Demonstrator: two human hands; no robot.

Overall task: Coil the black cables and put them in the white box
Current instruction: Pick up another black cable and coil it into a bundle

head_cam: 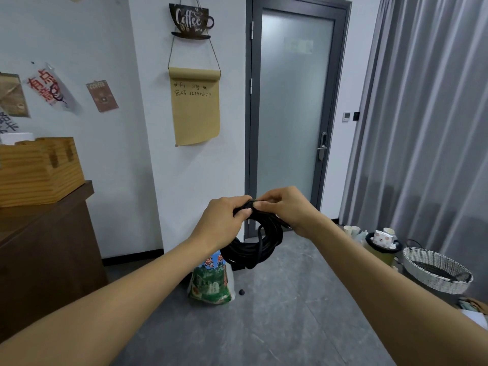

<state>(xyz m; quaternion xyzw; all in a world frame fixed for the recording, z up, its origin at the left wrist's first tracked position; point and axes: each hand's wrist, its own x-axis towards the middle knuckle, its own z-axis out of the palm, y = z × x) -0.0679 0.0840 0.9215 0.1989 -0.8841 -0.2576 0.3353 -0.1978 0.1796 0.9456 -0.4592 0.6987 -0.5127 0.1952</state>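
In front of the frosted glass door (293, 107), a person holds a coiled black cable (253, 244) up in both hands.

The left hand (224, 220) grips the top of the coil with its fingers curled round the bundled loops; the right hand (285, 210) pinches the same spot from the other side, thumb and fingertips touching the cable. The loops hang below the hands, above the grey floor (290, 313). A printed plastic bag (211, 281) stands on the floor by the wall, and a white woven basket (435, 270) sits near the curtain (427, 114) at right.
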